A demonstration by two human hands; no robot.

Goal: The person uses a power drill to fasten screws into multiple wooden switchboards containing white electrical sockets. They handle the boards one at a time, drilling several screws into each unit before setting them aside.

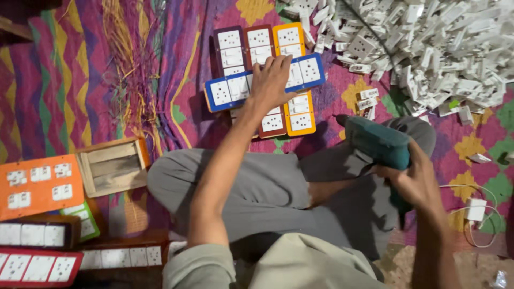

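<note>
While the person sits cross-legged on a patterned mat (64,80), the head view looks straight down on both arms and the grey trousers at the centre of the frame. Reaching toward the upper middle, the left hand (272,80) lies flat, fingers spread, on a blue switch board (225,92) fitted with white sockets; its grip presses down on the panel and does not close around it. That blue board lies crosswise on top of a row of three upright boards: a maroon board (229,45), a red board (258,37) and a yellow board (300,120), all touching one another.

At the right of the frame, the right hand (415,179) has its grip wrapped closed around the handle of a teal power drill (375,142), whose tip points toward the left, just beside the yellow board's lower corner.

Filling the upper right is a big heap of white plastic sockets (433,48), with a few loose ones near the boards. A white charger with cable (475,210) lies at the right edge. An orange board (40,184) and a small wooden box frame (112,167) sit at the lower left, with more finished boards below them. Strands of coloured wire (131,69) lie in the upper left.
</note>
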